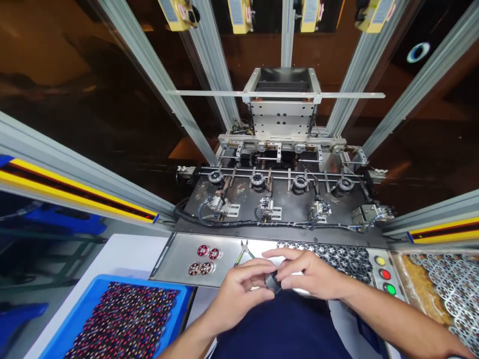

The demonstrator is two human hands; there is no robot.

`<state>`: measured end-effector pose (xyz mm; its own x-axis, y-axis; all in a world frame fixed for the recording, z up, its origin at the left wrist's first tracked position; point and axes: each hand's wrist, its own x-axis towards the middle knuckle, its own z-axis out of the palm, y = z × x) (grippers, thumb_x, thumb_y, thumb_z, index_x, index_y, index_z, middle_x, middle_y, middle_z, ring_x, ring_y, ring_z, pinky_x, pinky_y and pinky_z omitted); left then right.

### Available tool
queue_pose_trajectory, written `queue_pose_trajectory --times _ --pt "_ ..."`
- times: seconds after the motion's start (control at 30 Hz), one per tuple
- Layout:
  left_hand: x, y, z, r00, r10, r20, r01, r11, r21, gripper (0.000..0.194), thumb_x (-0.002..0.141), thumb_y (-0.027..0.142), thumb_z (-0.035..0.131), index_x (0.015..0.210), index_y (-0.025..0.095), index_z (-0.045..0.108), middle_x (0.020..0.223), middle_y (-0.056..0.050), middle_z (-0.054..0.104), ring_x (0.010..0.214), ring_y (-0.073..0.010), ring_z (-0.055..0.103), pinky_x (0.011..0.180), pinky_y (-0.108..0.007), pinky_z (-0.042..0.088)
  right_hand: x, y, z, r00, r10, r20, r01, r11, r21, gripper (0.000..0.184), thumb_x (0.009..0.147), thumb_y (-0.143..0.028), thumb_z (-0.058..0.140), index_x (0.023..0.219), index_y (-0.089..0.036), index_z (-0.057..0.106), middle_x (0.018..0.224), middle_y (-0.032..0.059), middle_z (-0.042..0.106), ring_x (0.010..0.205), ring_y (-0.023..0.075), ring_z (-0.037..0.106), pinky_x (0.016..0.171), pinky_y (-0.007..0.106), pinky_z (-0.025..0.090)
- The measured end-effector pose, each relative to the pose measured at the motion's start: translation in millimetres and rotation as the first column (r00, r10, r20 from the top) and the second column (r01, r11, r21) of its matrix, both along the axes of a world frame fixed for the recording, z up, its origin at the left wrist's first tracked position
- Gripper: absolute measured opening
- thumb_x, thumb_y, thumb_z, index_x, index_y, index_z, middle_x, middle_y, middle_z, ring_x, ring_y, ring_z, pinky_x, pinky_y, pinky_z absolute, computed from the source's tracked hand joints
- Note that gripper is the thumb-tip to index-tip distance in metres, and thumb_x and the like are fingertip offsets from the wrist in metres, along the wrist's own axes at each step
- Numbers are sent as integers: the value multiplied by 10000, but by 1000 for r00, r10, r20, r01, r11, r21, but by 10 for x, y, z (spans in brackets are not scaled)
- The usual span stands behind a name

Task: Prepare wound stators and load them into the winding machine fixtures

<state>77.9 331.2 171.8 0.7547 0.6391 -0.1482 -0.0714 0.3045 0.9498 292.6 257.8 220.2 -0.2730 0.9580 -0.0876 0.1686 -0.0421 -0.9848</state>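
Observation:
Just in front of my body, my left hand [245,288] is closed, its thumb and fingers pinching a small dark round metal part [274,282]. My right hand [309,271] has its fingertips on the same part from the right, with the index finger raised. Which face of the part is turned up I cannot make out. Behind my left hand lie cutting pliers [244,248] with green handles. To the left, several small wound coil cores [206,268], red and copper, rest on the metal shelf [170,264]. Rows of dark ring-shaped parts [346,259] lie beyond my right wrist.
A blue tray [93,289] full of wound cores stands at left. At right is a box of silver rings [445,279]. Yellow, red and green buttons [385,274] sit near my right forearm. Behind the shelf is a machine plate [243,199] with several round fixtures.

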Motion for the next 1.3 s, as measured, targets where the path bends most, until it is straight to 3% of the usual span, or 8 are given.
queue_pose_trajectory --times 0.33,0.43,0.5,0.57,0.63,0.7,0.9,1.3 --pt "168 24 -72 997 -68 47 72 993 -93 473 685 344 888 1121 217 757 1142 -126 732 955 -257 733 838 -386 624 220 74 207 965 245 97 -246 969 -5 209 985 -229 546 1031 -203 748 1529 81 498 1474 198 395 1192 387 373" --pt "239 5 -295 994 -17 -107 28 994 102 451 807 342 789 1220 198 677 1129 -128 724 911 -220 729 851 -358 616 565 344 305 947 176 270 -200 978 65 233 1006 -255 503 1011 -219 733 1572 49 441 1480 203 386 1189 431 384" --pt "311 -34 -523 966 -22 -256 126 909 398 335 900 294 677 1216 185 667 1158 -133 699 979 -217 711 896 -343 599 924 677 343 870 19 493 -116 979 167 260 1018 -278 473 1035 -227 727 1613 29 372 1502 233 343 1220 524 312" --pt "400 -95 -781 913 -73 -401 330 712 620 337 932 227 614 1266 186 640 1211 -137 665 1066 -223 688 951 -342 581 1311 1069 307 678 -81 730 -68 983 172 297 1024 -268 447 991 -192 732 1607 54 377 1503 256 338 1219 527 307" --pt "488 -164 -1014 860 -97 -501 465 551 693 439 909 167 626 1344 198 587 1250 -140 636 1087 -235 685 965 -363 579 1643 1427 189 598 -77 798 -44 991 128 280 995 -192 483 899 -128 738 1567 137 426 1494 297 349 1205 506 332" --pt "557 -223 -1182 836 -82 -542 506 498 704 523 869 123 657 1374 219 562 1261 -141 616 1058 -253 692 943 -402 591 1873 1681 21 549 -47 834 -47 995 86 200 959 -181 563 887 -107 734 1530 165 465 1489 324 345 1193 516 341" --pt "612 -302 -1356 830 22 -558 485 465 741 488 838 61 666 1292 224 590 1255 -143 590 1102 -300 663 947 -467 583 2138 1879 -353 460 26 888 -119 992 33 280 954 -317 637 1199 -182 657 1521 104 469 1417 298 420 1163 572 357" --pt "672 -344 -1497 868 150 -473 364 456 812 158 827 190 741 901 175 602 1125 -135 673 946 -294 698 825 -481 612 2191 2001 -515 370 88 925 -200 980 -13 321 967 -342 617 1253 -195 625 1470 107 508 1341 284 495 1115 547 422"
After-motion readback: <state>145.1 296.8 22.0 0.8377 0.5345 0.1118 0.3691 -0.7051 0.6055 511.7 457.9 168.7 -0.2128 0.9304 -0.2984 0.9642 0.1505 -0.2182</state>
